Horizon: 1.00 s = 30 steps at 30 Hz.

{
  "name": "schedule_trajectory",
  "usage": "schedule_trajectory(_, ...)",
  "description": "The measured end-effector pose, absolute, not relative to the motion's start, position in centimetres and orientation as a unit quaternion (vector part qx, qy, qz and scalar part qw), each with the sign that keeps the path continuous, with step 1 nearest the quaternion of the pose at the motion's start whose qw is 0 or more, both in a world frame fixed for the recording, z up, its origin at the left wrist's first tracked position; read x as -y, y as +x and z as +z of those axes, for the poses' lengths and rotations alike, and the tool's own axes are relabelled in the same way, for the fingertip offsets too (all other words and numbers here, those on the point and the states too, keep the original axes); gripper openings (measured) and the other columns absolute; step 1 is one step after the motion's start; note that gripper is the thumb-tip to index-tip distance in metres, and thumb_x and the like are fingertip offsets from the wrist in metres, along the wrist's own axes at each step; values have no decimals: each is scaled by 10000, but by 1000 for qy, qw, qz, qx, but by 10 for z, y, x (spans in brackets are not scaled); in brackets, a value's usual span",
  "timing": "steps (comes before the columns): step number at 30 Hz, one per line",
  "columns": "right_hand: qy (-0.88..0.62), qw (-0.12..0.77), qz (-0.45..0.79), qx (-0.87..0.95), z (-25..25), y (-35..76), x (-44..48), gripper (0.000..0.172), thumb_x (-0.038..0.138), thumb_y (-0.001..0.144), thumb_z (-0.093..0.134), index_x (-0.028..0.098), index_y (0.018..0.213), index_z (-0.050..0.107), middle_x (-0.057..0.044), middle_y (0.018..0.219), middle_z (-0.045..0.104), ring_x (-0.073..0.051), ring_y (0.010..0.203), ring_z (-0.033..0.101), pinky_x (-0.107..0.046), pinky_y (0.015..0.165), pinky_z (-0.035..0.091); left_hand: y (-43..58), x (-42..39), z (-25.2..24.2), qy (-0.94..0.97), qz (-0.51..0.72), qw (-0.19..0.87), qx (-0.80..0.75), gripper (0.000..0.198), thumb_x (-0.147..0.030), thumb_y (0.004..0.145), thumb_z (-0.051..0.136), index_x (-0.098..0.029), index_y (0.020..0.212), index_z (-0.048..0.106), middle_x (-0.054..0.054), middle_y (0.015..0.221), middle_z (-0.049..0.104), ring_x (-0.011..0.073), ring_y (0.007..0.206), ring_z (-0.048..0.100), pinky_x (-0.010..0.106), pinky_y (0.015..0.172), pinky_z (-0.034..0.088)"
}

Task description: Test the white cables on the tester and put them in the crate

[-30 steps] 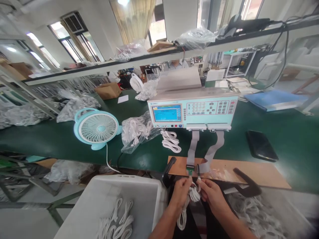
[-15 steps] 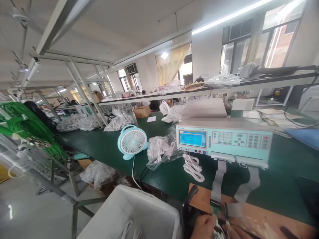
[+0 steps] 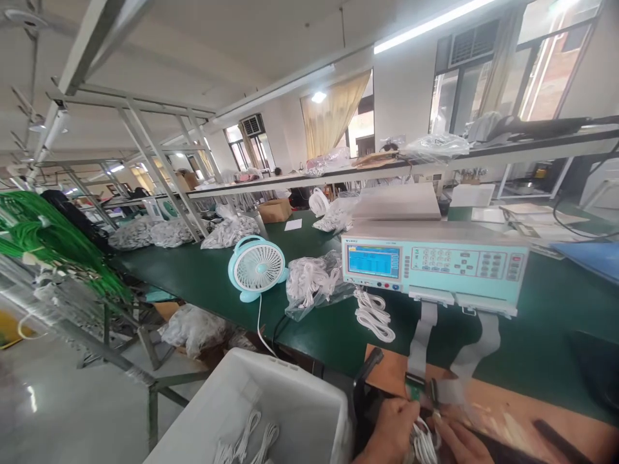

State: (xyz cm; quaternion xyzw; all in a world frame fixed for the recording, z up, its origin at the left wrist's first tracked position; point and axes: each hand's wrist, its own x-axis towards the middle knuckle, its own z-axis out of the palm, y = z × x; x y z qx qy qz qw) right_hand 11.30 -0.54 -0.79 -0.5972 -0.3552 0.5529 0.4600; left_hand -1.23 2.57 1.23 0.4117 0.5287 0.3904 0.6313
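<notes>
View swung left; left hand (image 3: 391, 424) stays pinched on coiled white cable (image 3: 424, 444), right hand (image 3: 459, 442) seemingly likewise, both beside ribbon-cable connectors (image 3: 415, 379): handling apparently uninterrupted.

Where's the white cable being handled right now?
In the head view, the coiled white cable is at bottom right, between the left hand and the right hand, below the green board.
</notes>
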Motion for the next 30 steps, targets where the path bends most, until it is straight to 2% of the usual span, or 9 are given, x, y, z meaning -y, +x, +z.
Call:
schedule_trajectory(4, -596, 459, 544, 372, 6, 98, 27, 558, 752, 562, 614, 223, 527, 442, 63, 367, 336, -95, 320, 301, -239, 361, 245, -15, -5, 12, 462, 385, 599, -529, 554, -694, 621, 598, -193, 455, 429, -17, 502, 373, 125, 522, 361, 289, 543, 332)
schedule_trajectory(8, -620, 394, 528, 426, 8, 139, 58, 474, 663, 731, 522, 227, 576, 418, 54, 422, 367, -113, 374, 332, -247, 405, 271, -30, 23, 5, 449, 341, 642, -519, 459, -609, 720, 562, -162, 623, 542, -22, 574, 482, 88, 480, 413, 220, 463, 305)
schedule_trajectory(11, -675, 302, 414, 531, -5, 208, 86, 397, 546, 783, 506, 223, 560, 451, -6, 528, 473, -173, 506, 470, -289, 505, 349, -47, 40, 5, 391, 330, 696, -504, 376, -534, 753, 548, -179, 879, 555, -35, 639, 548, 59, 367, 416, 194, 379, 225)
schedule_trajectory(15, -771, 219, 240, 548, -13, 253, 105, 288, 489, 716, 563, 214, 768, 628, -107, 808, 611, -270, 675, 570, -381, 622, 417, -59, 53, 15, 400, 358, 716, -447, 338, -418, 779, 546, -223, 1050, 490, -28, 768, 597, 53, 407, 470, 179, 418, 295)
schedule_trajectory(18, -659, 282, 469, 516, 1, 210, 105, 360, 521, 749, 609, 199, 905, 657, -106, 896, 645, -289, 832, 607, -404, 763, 462, -53, 59, 26, 461, 337, 722, -392, 366, -374, 811, 524, -222, 1137, 458, -10, 761, 594, 74, 472, 500, 205, 500, 390)
schedule_trajectory(21, -460, 377, 710, 376, 16, 149, 94, 402, 537, 812, 587, 182, 998, 622, -81, 899, 639, -259, 834, 613, -371, 740, 495, -43, 63, 37, 544, 306, 689, -369, 383, -305, 760, 597, -235, 1121, 493, 66, 1053, 569, 116, 643, 566, 258, 598, 473)
schedule_trajectory(23, -425, 468, 713, 302, 20, 126, 86, 370, 506, 823, 597, 183, 1003, 601, -63, 890, 623, -230, 818, 601, -338, 725, 491, -41, 62, 41, 619, 298, 630, -363, 385, -254, 702, 653, -232, 1075, 560, 87, 1198, 500, 167, 817, 580, 291, 696, 492)
schedule_trajectory(25, -440, 513, 672, 303, 21, 122, 81, 342, 466, 816, 624, 197, 1024, 583, -50, 911, 608, -223, 853, 582, -321, 753, 479, -43, 58, 43, 668, 286, 571, -381, 382, -233, 675, 680, -225, 1050, 609, 84, 1212, 499, 166, 819, 564, 294, 727, 486)
schedule_trajectory(30, -497, 421, 556, 517, 27, 139, 80, 264, 339, 804, 638, 202, 1017, 561, -24, 887, 585, -208, 824, 537, -294, 754, 438, -47, 45, 43, 638, 304, 509, -492, 367, -236, 769, 613, -232, 1136, 613, 43, 1047, 584, 112, 651, 507, 268, 681, 473)
